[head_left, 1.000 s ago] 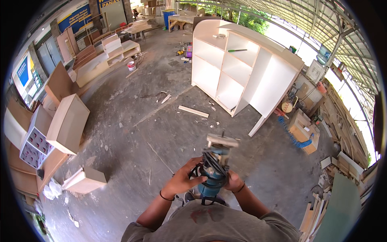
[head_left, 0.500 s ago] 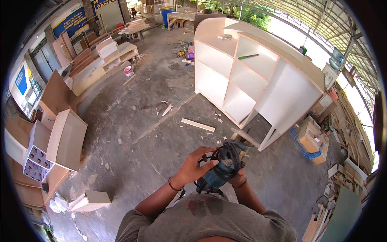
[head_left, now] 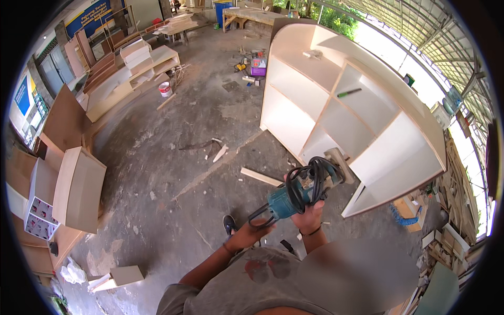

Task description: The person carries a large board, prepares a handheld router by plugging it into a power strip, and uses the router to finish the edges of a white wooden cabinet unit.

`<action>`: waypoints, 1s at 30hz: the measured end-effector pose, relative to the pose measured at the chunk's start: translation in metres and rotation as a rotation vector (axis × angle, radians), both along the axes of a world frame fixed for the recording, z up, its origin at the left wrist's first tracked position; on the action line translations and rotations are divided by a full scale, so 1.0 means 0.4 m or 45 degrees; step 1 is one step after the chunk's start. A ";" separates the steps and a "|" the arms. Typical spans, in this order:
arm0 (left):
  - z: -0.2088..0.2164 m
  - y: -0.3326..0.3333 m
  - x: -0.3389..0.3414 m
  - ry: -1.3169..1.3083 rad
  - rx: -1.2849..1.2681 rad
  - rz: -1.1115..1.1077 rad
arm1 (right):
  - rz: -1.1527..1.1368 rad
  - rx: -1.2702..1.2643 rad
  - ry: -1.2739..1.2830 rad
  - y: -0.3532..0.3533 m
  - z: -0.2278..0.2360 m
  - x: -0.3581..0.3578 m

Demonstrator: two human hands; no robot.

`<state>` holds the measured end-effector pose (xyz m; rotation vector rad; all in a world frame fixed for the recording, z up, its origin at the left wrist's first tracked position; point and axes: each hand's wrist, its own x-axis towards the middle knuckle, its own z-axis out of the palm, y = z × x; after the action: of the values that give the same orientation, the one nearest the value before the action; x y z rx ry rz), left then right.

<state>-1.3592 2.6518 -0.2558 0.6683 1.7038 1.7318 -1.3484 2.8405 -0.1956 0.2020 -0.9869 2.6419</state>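
So the right hand [head_left: 310,217] is wrapped around the power tool [head_left: 283,203], near side of the cabinet [head_left: 344,116]; left hand [head_left: 251,235] is at its tail, can't tell if gripping.

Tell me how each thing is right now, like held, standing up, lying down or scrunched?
Teal power tool: held, tilted
Black cord: looped around the tool
Right hand: gripping the tool
Left hand: at the tool's rear end, grip unclear
White cabinet: standing, open-fronted
Green-handled item: lying on a shelf
Wooden strip: lying on the floor
Red-and-white tub: upright
White plastic bag: crumpled
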 end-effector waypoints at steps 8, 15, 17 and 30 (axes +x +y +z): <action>0.234 -0.318 -0.311 0.213 0.118 0.535 | -0.064 0.422 -0.007 0.056 -0.052 -0.356; 0.127 -0.513 -0.739 0.459 -0.421 1.039 | 0.575 -0.349 0.040 -0.065 -0.090 -0.521; -0.035 -0.539 -0.814 0.427 -0.576 1.027 | 0.529 -0.330 0.071 -0.129 -0.051 -0.585; 0.036 -0.595 -1.181 0.405 -0.795 0.815 | 0.352 -0.147 -0.052 -0.032 -0.123 -0.931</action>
<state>-1.8316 2.4137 -0.2415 0.1046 2.7261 1.3549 -1.7207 2.8277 -0.2446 0.2765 -0.8697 2.9551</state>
